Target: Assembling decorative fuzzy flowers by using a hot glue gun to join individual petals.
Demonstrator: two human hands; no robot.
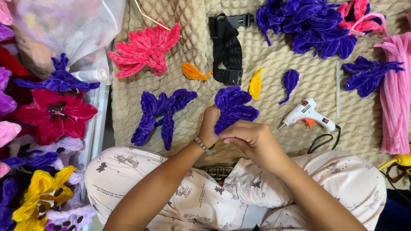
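Note:
Both hands hold a purple fuzzy pipe-cleaner flower [233, 107] above my lap. My left hand [209, 126], with a beaded bracelet on the wrist, grips its left side. My right hand [252, 139] closes on its lower part from the right. A flat purple petal cluster [160, 113] lies on the beige textured blanket [282, 64] just left of my hands. A white hot glue gun [307, 114] with an orange trigger rests to the right of the hands.
On the blanket lie a pink flower [145, 49], orange [192, 72] and yellow [255, 83] petals, a single purple petal [290, 81], a black strap [227, 49], purple petal piles [312, 25] and pink pipe cleaners [396, 98]. Finished flowers [51, 111] crowd the left edge.

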